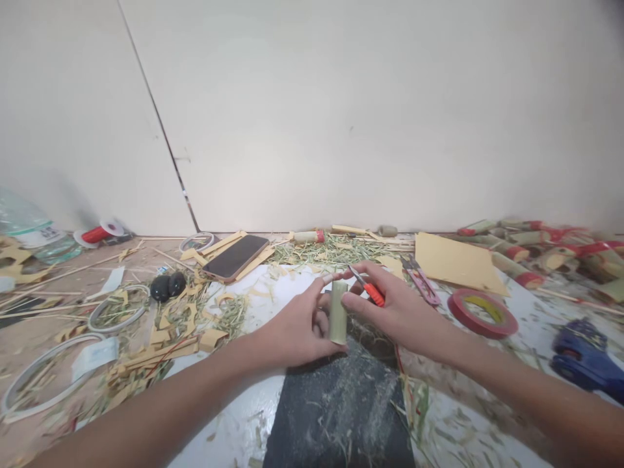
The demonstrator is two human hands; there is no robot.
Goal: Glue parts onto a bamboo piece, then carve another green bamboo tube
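Note:
A short pale-green bamboo tube (338,313) stands nearly upright between my hands. My left hand (295,328) is closed around it from the left, with the thumb near its lower end and the fingers partly hidden behind. In my right hand (402,315) is a small craft knife (373,292) with a red handle, its pointed blade angled up and to the left. The right thumb reaches the tube's upper side. Below both hands lies a dark, scuffed mat (341,403) dusted with shavings.
Right of my hands are pink-handled snips (422,283), red tape (455,305), yellow card (458,263), a blue tool (587,357) and piled red-banded bamboo (529,279). Leftward lie a phone (238,257), white rings (14,390), red thread (95,234) and a bottle (41,231). A wall (312,117) stands behind.

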